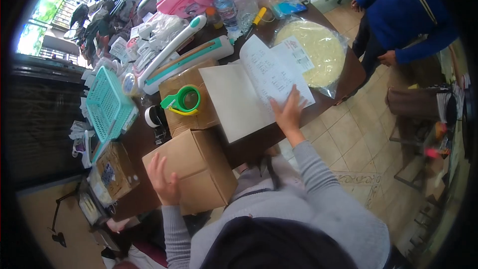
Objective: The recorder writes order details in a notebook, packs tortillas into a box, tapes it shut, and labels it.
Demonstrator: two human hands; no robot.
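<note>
My left hand (163, 180) lies on the upper face of a closed cardboard box (194, 168), fingers spread and pressing flat rather than wrapped around it. The box sits at the table's near edge, close to my body. On the right, my right hand (289, 114) rests with parted fingers on the lower part of an open notebook (242, 101). Handwriting covers its right page, while the facing page looks blank. A printed slip (293, 54) lies at the notebook's far edge, partly over a plastic-wrapped pale round item (317, 52).
A green tape dispenser (183, 100) rests on another cardboard piece (194, 119). Beyond lie an impulse sealer (190, 63), a turquoise plastic basket (112, 104), a water bottle (225, 7) and a yellow-handled screwdriver (257, 18). A person in blue (407, 11) stands beyond the table's right end.
</note>
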